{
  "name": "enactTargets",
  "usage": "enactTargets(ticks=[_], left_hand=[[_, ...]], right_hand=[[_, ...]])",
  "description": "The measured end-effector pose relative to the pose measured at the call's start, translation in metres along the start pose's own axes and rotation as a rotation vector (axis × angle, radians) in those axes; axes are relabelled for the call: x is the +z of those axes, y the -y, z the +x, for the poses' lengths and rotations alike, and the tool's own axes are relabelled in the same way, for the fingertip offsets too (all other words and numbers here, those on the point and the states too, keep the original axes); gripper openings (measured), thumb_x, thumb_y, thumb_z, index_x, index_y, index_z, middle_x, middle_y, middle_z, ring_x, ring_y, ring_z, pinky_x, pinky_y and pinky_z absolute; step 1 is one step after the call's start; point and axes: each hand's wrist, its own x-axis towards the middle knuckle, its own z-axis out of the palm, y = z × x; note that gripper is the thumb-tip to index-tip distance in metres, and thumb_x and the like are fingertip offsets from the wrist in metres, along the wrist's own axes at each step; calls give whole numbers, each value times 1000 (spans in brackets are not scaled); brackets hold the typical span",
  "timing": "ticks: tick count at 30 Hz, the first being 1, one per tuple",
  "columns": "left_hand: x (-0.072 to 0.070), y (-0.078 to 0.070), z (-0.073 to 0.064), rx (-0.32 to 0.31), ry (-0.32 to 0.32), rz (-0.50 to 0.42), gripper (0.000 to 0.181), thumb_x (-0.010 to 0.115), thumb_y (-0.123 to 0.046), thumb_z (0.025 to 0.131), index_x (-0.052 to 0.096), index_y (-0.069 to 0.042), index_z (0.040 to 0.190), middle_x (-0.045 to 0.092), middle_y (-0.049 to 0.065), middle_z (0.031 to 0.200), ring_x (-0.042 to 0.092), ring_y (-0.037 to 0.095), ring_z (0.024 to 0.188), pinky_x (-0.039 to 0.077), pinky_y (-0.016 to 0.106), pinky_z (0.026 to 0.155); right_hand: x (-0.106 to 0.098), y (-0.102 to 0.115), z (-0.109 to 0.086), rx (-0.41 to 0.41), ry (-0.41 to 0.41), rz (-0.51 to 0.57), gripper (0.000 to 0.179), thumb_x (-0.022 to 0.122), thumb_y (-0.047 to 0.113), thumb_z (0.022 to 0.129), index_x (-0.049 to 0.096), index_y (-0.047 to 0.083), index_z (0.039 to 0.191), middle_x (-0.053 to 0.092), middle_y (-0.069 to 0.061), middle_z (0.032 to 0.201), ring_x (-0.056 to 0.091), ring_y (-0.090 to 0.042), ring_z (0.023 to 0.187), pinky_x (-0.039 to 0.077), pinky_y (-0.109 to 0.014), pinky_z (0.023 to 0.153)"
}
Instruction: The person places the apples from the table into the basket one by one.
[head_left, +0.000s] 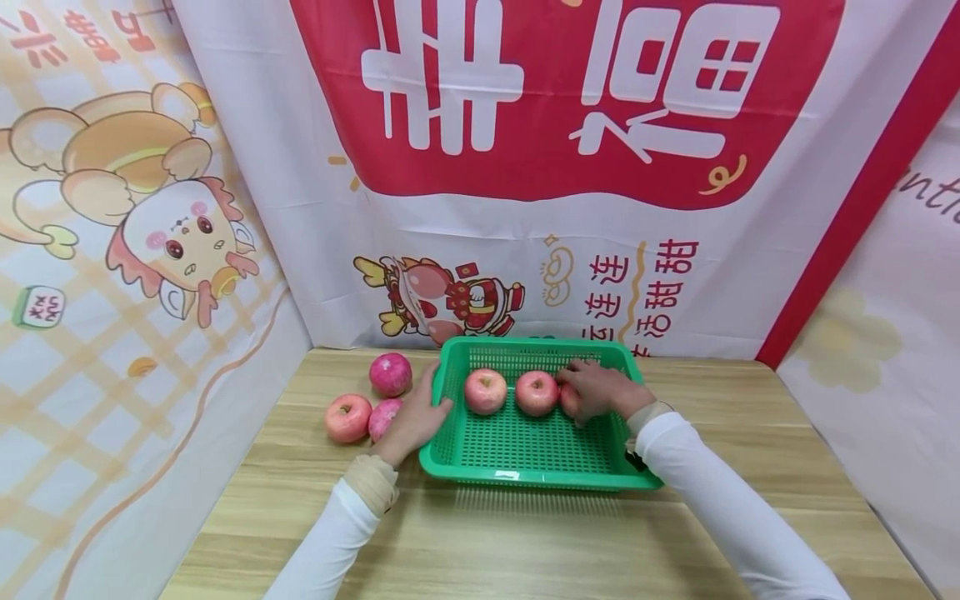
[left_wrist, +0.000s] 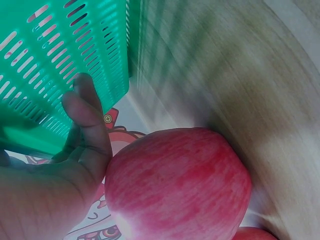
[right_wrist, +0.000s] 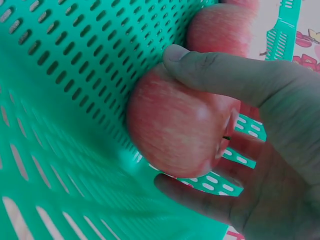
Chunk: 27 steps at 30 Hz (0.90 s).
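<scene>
A green plastic basket (head_left: 542, 479) with slotted walls stands on the table. At its left rim, my left hand (head_left: 414, 421) grips the edge, with fingers (left_wrist: 90, 112) against the outer wall in the left wrist view. Inside the basket's right part, my right hand (head_left: 600, 389) holds an apple (right_wrist: 175, 125), thumb across its top and fingers around its far side. Two more apples, one on the left (head_left: 485, 392) and one in the middle (head_left: 536, 393), sit in a row beside it. A deep pink apple (left_wrist: 180, 185) lies close by the left hand.
Left of the basket, a paler apple (head_left: 348, 418) and a deep pink round fruit (head_left: 390, 374) lie on the wooden table (head_left: 525, 550). Behind the table hangs a printed cloth (head_left: 465, 225), close to the basket's far rim. Cloth walls flank both sides.
</scene>
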Motion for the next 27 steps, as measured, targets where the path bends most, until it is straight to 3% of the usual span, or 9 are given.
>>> enactTargets(ticks=[8, 12, 18, 27], left_hand=[[1, 0, 0, -3, 3, -4, 75, 56, -23, 109, 16, -23, 171, 38, 19, 169, 50, 43, 146, 40, 68, 119], [0, 1, 1, 1, 7, -2, 75, 56, -23, 108, 16, -24, 171, 38, 18, 169, 50, 42, 146, 39, 69, 119], [0, 2, 3, 0, 7, -1, 74, 57, -23, 108, 17, -25, 171, 40, 18, 168, 51, 42, 145, 41, 68, 118], [-3, 0, 2, 35, -21, 25, 72, 57, -26, 108, 22, -20, 170, 43, 19, 166, 54, 42, 143, 44, 67, 116]], right_hand=[[-11, 1, -9, -24, -52, -21, 62, 79, 28, 87, 62, 18, 145, 53, -16, 152, 49, -42, 138, 54, -65, 98], [-21, 3, -20, -51, -106, -37, 59, 78, 28, 88, 64, 15, 144, 55, -17, 151, 52, -42, 136, 56, -63, 95], [-36, 1, -46, -68, -193, -36, 51, 79, 25, 92, 66, 12, 139, 59, -20, 147, 54, -45, 137, 50, -65, 109], [-42, -20, -91, -34, -302, 40, 49, 81, 24, 94, 66, 4, 136, 59, -25, 143, 53, -48, 136, 49, -65, 108]])
